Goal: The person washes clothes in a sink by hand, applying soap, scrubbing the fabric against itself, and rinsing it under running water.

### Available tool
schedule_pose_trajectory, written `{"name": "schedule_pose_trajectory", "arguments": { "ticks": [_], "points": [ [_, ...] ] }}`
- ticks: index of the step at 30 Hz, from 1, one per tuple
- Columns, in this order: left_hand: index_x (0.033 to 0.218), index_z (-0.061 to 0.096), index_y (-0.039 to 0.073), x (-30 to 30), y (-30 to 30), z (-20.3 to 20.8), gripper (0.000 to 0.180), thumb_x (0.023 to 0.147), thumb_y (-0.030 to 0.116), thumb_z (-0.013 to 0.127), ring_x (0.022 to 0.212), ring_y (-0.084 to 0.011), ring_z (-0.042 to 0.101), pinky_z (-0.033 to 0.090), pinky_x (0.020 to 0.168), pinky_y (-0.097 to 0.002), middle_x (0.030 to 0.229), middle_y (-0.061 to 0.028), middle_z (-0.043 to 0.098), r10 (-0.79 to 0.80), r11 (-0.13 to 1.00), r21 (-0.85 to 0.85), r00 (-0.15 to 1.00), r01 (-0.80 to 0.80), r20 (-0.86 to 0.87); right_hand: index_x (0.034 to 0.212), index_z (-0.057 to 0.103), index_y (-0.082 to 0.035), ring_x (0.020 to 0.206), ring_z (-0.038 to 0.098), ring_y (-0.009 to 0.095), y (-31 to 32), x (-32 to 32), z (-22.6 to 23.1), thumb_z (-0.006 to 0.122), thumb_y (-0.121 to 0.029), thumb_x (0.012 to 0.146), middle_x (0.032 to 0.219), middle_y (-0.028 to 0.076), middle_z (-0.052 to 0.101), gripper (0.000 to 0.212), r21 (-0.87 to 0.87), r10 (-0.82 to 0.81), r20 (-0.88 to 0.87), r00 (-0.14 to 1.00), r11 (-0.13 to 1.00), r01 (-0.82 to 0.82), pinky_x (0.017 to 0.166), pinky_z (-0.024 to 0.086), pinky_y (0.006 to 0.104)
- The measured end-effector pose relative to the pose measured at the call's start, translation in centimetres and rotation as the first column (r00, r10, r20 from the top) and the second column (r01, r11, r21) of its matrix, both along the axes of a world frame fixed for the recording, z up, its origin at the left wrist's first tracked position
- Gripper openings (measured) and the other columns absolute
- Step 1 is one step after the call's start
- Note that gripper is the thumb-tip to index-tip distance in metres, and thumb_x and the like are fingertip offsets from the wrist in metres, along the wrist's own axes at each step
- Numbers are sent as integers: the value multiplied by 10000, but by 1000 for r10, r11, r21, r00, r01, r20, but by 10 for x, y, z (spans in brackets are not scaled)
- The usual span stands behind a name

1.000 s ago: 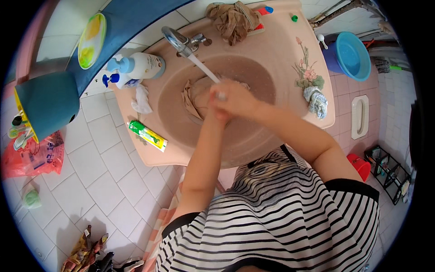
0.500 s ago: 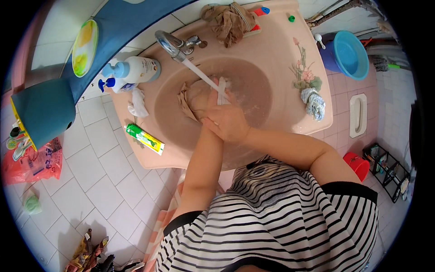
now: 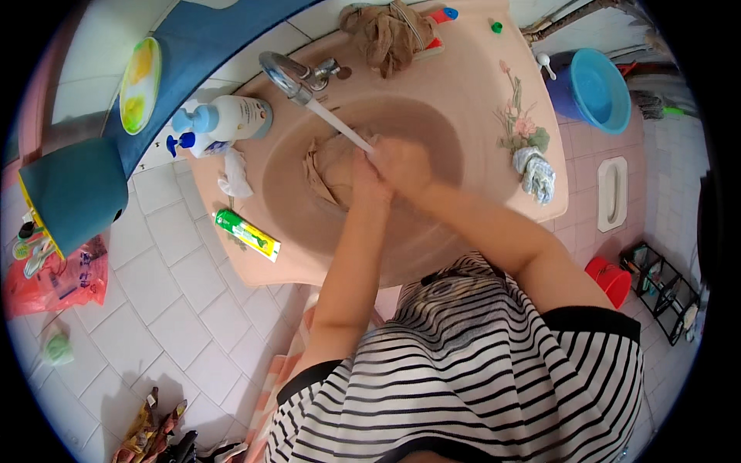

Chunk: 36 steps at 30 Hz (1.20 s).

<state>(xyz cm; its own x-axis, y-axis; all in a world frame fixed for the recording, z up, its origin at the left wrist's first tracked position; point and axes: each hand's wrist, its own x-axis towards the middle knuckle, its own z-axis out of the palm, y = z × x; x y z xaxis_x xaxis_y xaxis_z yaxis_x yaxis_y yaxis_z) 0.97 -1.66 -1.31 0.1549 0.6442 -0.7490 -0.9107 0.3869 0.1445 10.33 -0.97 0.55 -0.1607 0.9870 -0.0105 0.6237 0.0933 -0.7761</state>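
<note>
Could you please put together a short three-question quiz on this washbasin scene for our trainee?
1. True or false: water is running from the chrome tap.
2. Where are the left hand and right hand?
A. together under the stream, over the pink ceramic basin
B. on the basin's rim
3. What lies in the bowl left of the hands?

Key
1. True.
2. A.
3. A crumpled brown cloth.
</note>
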Motion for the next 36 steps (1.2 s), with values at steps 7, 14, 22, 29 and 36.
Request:
{"name": "schedule_pose_trajectory", "arguments": {
  "ticks": [7,14,22,29,36],
  "points": [
    [1177,482,103,20,7,48,505,923,493,286,1101,-245,498,391,958,-382,1162,-75,540,115,967,252,954,-44,-278,1022,563,-55,802,617,378,18,15,-26,497,-408,859,841,151,659,394,-386,-304,-479,823,915,114,743,491,420],
    [1235,456,66,10,1,31,685,873,631,322,1115,-251,499,388,958,-372,1195,-86,539,-14,985,165,987,41,-160,939,595,-51,947,581,348,12,14,36,533,-339,815,978,203,609,320,-348,156,125,980,932,-104,813,458,396],
    [1091,532,52,-40,24,-42,454,902,463,489,853,-245,609,519,698,-332,914,-70,622,-244,969,207,648,134,722,710,586,-94,817,557,323,-30,-6,58,620,-293,738,801,132,606,203,358,492,-364,791,858,-369,719,454,436],
    [1017,548,110,30,22,5,331,928,414,453,854,-221,590,503,731,-356,896,-44,605,-152,988,-24,988,152,-1,754,596,-72,720,596,361,28,27,-14,646,-281,711,806,171,621,219,-87,-201,-109,974,978,192,646,470,452],
    [1049,542,85,-36,-4,-65,322,923,356,424,990,-242,576,473,843,-402,1037,-74,604,-80,967,251,983,37,165,853,625,-44,727,608,372,-22,-23,25,624,-334,765,801,179,628,303,84,13,-365,931,996,19,654,485,443]
  ]
}}
